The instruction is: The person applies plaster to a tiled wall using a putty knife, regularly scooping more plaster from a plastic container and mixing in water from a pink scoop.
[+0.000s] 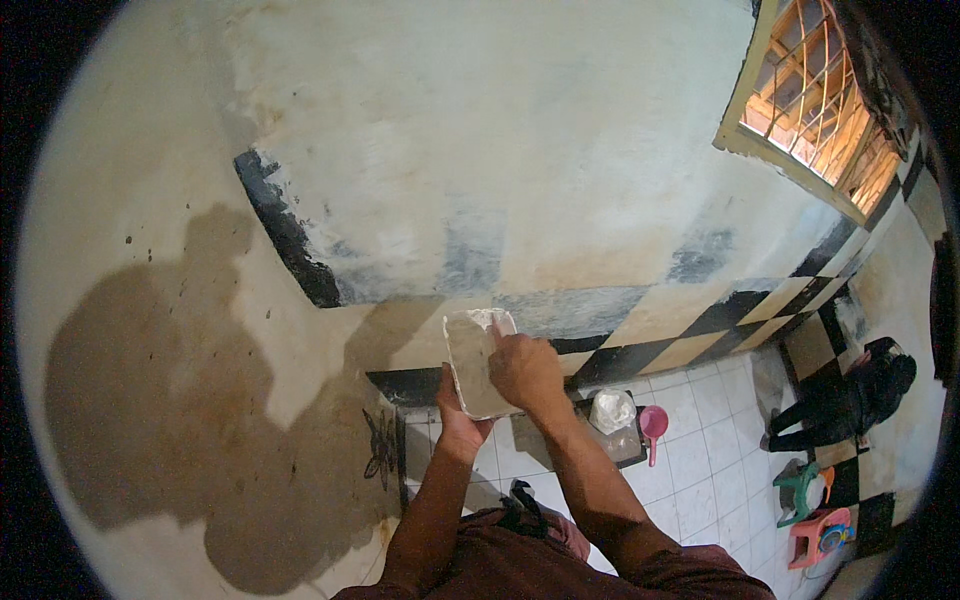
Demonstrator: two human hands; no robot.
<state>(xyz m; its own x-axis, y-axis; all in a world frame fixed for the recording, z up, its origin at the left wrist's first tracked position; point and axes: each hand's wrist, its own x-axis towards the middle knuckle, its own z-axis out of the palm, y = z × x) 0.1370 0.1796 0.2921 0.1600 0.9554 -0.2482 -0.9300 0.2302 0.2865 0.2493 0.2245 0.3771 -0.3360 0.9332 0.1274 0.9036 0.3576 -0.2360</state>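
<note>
From the head view, I'm watching someone work close to a wall (380, 210) with a shallow rectangular tub (450, 350) held out in front of it. The left hand (464, 428) is clamped on the tub's near left corner, propping it up from below. The right hand (527, 372) is over the tub's right side, fingers pointing toward its far edge; I can't tell whether they grip anything. The two hands are apart, with part of the tub between them. Its rim is smeared white, and the inside looks dull grey-beige.

Beyond the tub, the wall is pale and blotchy, with faded grey squares; to the tub's right runs a band of black and cream checks (690, 350). A barred window (825, 100) sits well up and to the right. To the tub's left, a big shadow (160, 380) falls on the wall.

Right of the tub and lower, on the white tiled floor (700, 480), are a white bag (612, 411) and, just beside it, a pink dipper (653, 422). Farther right of the tub are a person in dark clothes (850, 395), a green stool (797, 492) and a pink stool (808, 540).
</note>
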